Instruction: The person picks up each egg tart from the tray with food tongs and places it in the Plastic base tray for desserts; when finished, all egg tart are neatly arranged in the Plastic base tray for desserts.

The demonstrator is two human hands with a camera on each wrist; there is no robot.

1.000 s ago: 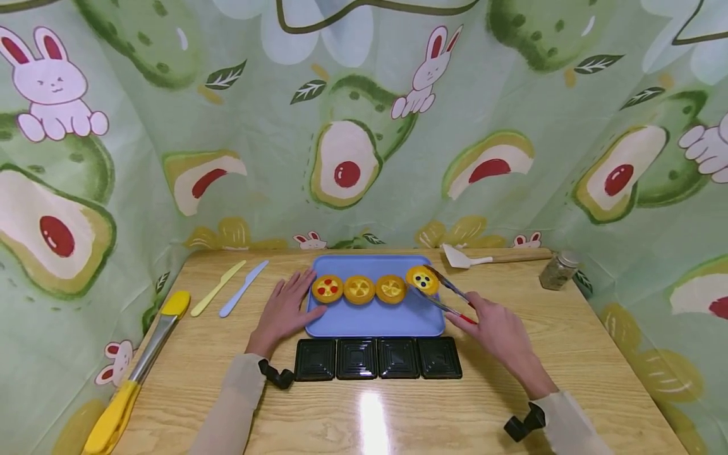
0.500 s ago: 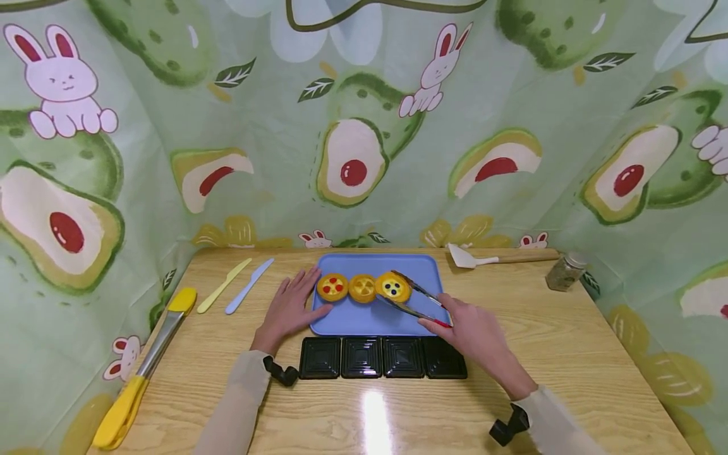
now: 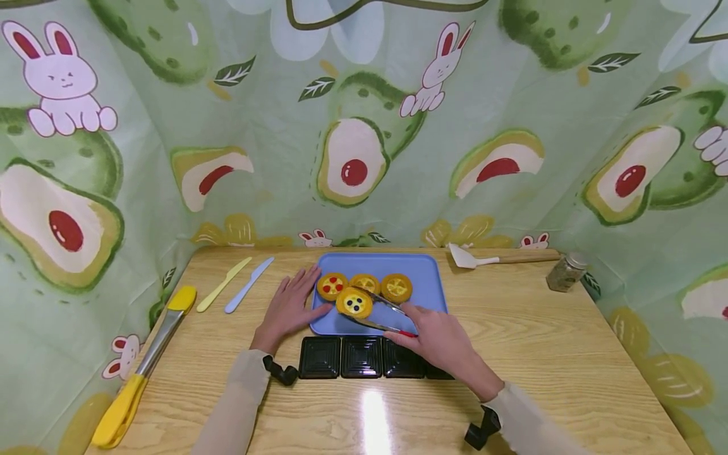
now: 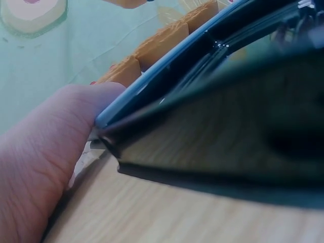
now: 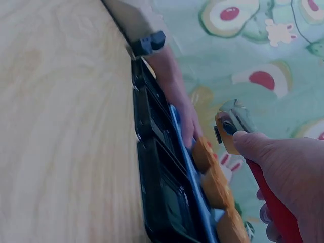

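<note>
My left hand (image 3: 291, 311) rests along the left edge of a blue tray (image 3: 423, 272), with the thumb over its rim in the left wrist view. With my right hand (image 3: 440, 338) I hold red-handled tongs (image 3: 372, 325). Between their tips is a round tart with dark blue dots (image 3: 355, 303), raised above the tray in the right wrist view. Behind it on the tray sit a tart with red pieces (image 3: 332, 287) and two plainer yellow tarts, one in the middle (image 3: 365, 279) partly hidden, the other on the right (image 3: 396, 287).
Several black square containers (image 3: 320, 357) line up before the tray; my right hand partly covers the rightmost. On the left lie a yellow knife (image 3: 224, 284), a blue knife (image 3: 249, 284) and yellow-tipped tongs (image 3: 145, 373). Behind, at right, are a spatula (image 3: 500, 258) and a spice jar (image 3: 566, 272).
The tongs have carried the blue-dotted tart leftward from the tray's right end, past the right plain tart, to in front of the middle one. My left hand has stayed at the tray edge.
</note>
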